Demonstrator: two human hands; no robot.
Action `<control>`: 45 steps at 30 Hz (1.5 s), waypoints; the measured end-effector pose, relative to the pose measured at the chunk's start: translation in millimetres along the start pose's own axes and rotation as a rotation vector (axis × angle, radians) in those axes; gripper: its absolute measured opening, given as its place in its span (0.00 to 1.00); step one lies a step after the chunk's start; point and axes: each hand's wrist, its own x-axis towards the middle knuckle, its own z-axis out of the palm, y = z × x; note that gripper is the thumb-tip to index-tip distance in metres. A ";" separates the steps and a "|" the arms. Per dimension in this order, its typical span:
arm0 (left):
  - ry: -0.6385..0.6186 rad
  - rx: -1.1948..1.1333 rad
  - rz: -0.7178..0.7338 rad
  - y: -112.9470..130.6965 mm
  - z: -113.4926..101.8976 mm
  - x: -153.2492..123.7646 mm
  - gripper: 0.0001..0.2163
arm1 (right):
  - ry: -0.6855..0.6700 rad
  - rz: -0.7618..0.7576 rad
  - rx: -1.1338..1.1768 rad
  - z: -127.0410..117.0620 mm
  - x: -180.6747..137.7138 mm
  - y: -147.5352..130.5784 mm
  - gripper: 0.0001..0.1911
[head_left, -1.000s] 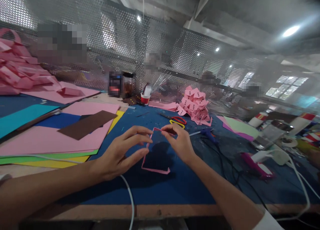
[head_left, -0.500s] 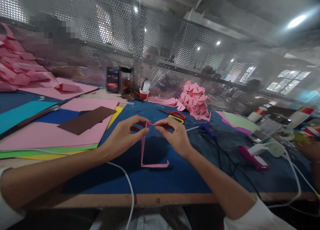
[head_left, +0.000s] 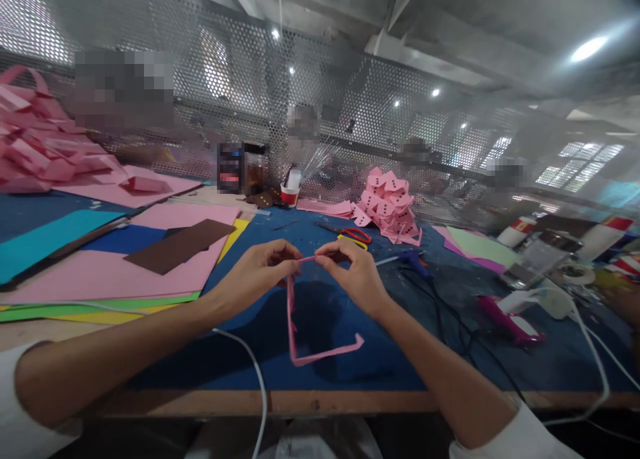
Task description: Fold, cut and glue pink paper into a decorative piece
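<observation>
Both hands hold one folded pink paper strip (head_left: 291, 319) above the blue mat (head_left: 350, 372). My left hand (head_left: 257, 276) pinches the strip's upper left bend with curled fingers. My right hand (head_left: 353, 276) pinches the top run just to the right of it. The strip hangs down from the pinch and turns right at the bottom into a short free end (head_left: 345, 349). That lower part seems lifted off the mat.
Pink, brown, blue, yellow and green paper sheets (head_left: 130, 266) lie at the left. A heap of pink folded pieces (head_left: 387, 209), red and yellow scissors (head_left: 355, 236) and a small cup (head_left: 290, 194) stand behind. A pink glue gun (head_left: 503, 316) and cables lie at the right. Perforated metal screen (head_left: 320, 106) at the back.
Both hands closed in on the strip's top and lifted it. The strip swung from lying on the mat to hanging, its lower end now pointing right and nearer to me.
</observation>
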 end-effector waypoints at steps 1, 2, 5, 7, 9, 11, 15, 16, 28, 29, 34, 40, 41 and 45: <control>-0.028 -0.017 -0.016 -1.9 0.5 -0.3 0.09 | -0.016 -0.013 -0.004 1.4 -0.6 0.2 0.03; -0.051 -0.023 -0.026 -3.7 0.8 -0.2 0.10 | -0.030 -0.020 -0.007 2.5 -1.0 0.4 0.03; -0.064 0.020 -0.020 -8.1 0.7 0.8 0.11 | -0.056 -0.010 -0.003 3.6 -1.7 1.9 0.05; -0.046 0.065 -0.009 -9.9 -0.5 1.1 0.11 | -0.061 0.019 -0.011 2.1 -1.6 3.9 0.06; -0.040 0.107 0.003 -11.0 -2.1 0.4 0.12 | -0.054 0.044 -0.043 0.4 -1.6 6.1 0.05; -0.052 0.157 0.022 -10.9 -3.4 -0.9 0.11 | -0.053 0.051 -0.078 -0.3 -2.0 7.4 0.03; -0.043 0.279 0.085 -7.4 -3.0 -2.5 0.11 | -0.094 0.037 -0.077 2.6 -4.4 6.0 0.02; -0.032 0.290 0.094 -6.3 -2.2 -2.3 0.11 | -0.108 0.030 -0.069 3.7 -5.0 5.0 0.02; 0.031 0.317 0.106 -9.7 7.4 1.9 0.10 | -0.140 0.006 -0.130 5.3 -8.6 3.6 0.02; 0.029 0.315 0.108 -10.2 8.1 1.8 0.10 | -0.144 -0.007 -0.144 5.7 -9.1 3.8 0.02; 0.029 0.293 0.116 -15.7 10.5 1.4 0.08 | -0.160 -0.081 -0.229 8.2 -11.0 4.8 0.02; 0.039 0.282 0.124 -16.1 12.5 0.0 0.06 | -0.166 -0.130 -0.279 8.9 -11.6 4.7 0.03; 0.039 0.281 0.124 -15.7 12.7 -0.3 0.06 | -0.168 -0.135 -0.281 8.9 -11.7 4.4 0.03; 0.028 0.263 0.121 -17.2 12.7 -1.3 0.06 | -0.175 -0.155 -0.290 9.5 -12.4 3.6 0.04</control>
